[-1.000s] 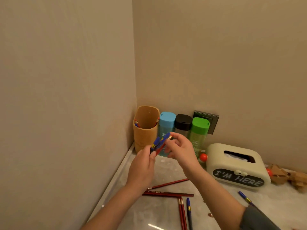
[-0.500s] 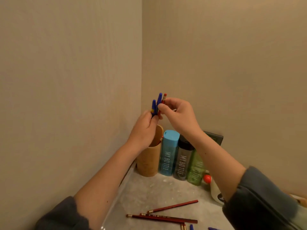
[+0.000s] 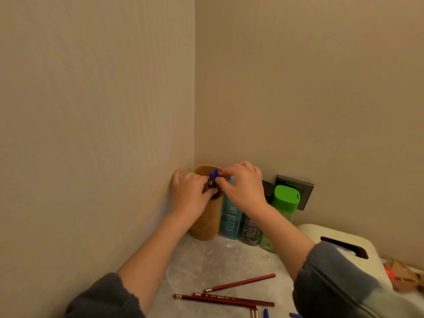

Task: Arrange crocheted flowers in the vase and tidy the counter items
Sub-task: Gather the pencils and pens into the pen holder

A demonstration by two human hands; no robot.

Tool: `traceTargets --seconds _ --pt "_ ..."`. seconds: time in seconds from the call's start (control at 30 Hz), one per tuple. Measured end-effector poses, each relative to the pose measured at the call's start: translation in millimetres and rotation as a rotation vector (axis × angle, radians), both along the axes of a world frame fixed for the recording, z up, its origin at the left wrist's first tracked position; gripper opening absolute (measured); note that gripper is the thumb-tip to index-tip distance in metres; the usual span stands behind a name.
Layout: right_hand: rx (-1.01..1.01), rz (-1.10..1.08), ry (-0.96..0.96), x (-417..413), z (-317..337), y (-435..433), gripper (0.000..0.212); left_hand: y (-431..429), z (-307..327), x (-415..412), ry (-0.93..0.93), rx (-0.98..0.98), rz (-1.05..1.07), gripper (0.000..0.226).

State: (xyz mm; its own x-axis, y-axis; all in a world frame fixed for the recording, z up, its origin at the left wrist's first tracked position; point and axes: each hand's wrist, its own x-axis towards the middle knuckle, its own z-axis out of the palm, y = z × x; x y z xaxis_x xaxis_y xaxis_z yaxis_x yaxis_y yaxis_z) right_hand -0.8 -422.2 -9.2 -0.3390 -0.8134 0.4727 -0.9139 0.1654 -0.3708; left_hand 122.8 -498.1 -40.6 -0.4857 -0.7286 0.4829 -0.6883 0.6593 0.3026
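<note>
Blue-capped pens (image 3: pixel 213 177) sit pinched between both hands — left hand (image 3: pixel 190 196) and right hand (image 3: pixel 242 187) closed on the bundle, its lower ends inside the wooden holder (image 3: pixel 206 222) in the corner. Best release them together, straight down — red pencils (image 3: pixel 226 299) on the counter (image 3: pixel 206 262) wait their turn.

On the blue bottle (image 3: pixel 230 220) beside my right hand (image 3: pixel 243 187) I read "MY BOTTLE", lettered vertically. The dark bottle (image 3: pixel 250 232) next to it shows only "OTTLE"; my wrist covers the rest. No other text is legible.
</note>
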Motion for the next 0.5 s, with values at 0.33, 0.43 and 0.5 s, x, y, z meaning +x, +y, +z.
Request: traceTargets --seconds 0.33,0.43,0.5 --pt "0.046 -0.01 0.158 -2 -16 13 0.028 5 -27 8 0.046 -0.026 0.013 0.045" --pt "-0.159 0.045 0.114 -3 -21 31 0.024 21 -33 16 0.178 -0.023 -0.008 0.058" --pt "-0.273 0.08 0.067 -1 -30 49 0.02 37 -40 23 0.26 -0.052 -0.058 0.058"
